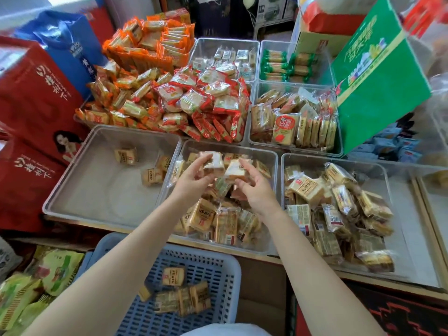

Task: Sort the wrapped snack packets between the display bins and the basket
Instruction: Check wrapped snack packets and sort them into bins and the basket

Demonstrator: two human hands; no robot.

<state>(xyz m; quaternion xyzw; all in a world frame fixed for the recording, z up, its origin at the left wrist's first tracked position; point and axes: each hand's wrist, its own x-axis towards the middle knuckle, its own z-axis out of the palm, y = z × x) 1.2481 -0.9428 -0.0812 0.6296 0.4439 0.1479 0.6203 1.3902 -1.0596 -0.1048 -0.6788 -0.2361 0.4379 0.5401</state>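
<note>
Two small snack packets are held up over the middle clear bin [271, 166]: each is a pale yellow-brown square cake in a clear crinkled wrapper, its print blurred by motion. The left packet [213, 162] is pinched by the left hand [191, 180], thumb beneath and curled fingers above; the right packet [236, 169] is pinched by the right hand [257, 190], fingers curled round its top edge and thumb at its lower side. Both forearms are stretched forward from the bottom of the view, wrists slightly raised, the hands near each other. The two packets appear to be touching, though the blur makes that uncertain. Under them the middle bin is filled with similar packets. A few more are scattered in the left bin [72, 190], a heap lies in the right bin [397, 214], and several lie in the blue slotted basket [218, 270] below the arms.
</note>
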